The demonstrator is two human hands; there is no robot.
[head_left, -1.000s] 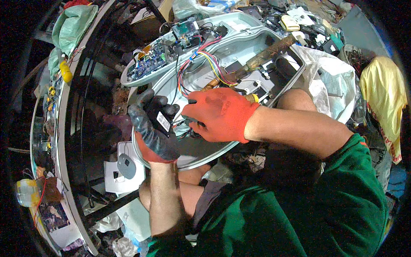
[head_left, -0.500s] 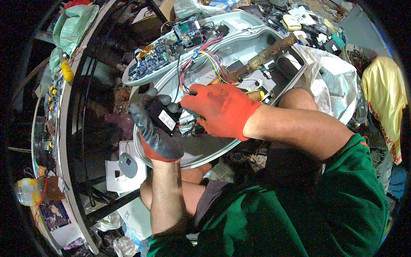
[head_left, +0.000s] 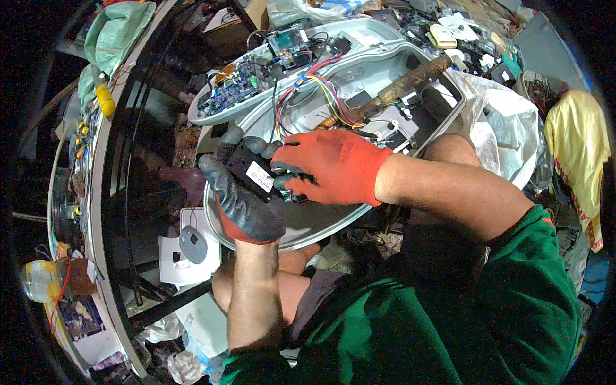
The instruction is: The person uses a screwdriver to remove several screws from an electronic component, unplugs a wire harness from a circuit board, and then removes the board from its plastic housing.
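My left hand point(head_left: 249, 208), in a red glove with dark grey coating, holds a black box-shaped module point(head_left: 241, 159) with a white label. Its thumb and fingers wrap the module's sides. My right hand point(head_left: 340, 168), in a matching glove, reaches in from the right with its fingers bent against the module's right edge. What those fingertips pinch is hidden. Both hands are over the near left part of an opened grey plastic housing point(head_left: 305, 242). Coloured wires point(head_left: 280, 108) run from it to a raised lid point(head_left: 367, 27) carrying a blue circuit board point(head_left: 232, 96).
A long rusty brown rod point(head_left: 414, 80) lies across the housing. A black metal frame point(head_left: 168, 310) stands at the left, near a grey rounded device point(head_left: 192, 244). White sacking point(head_left: 484, 115), a yellow bag point(head_left: 577, 141) and heaped electronic scrap point(head_left: 475, 48) crowd the right.
My left hand and the module have shifted slightly right, and the module has tilted. My right fingers have come closer to its edge, covering wires seen there before.
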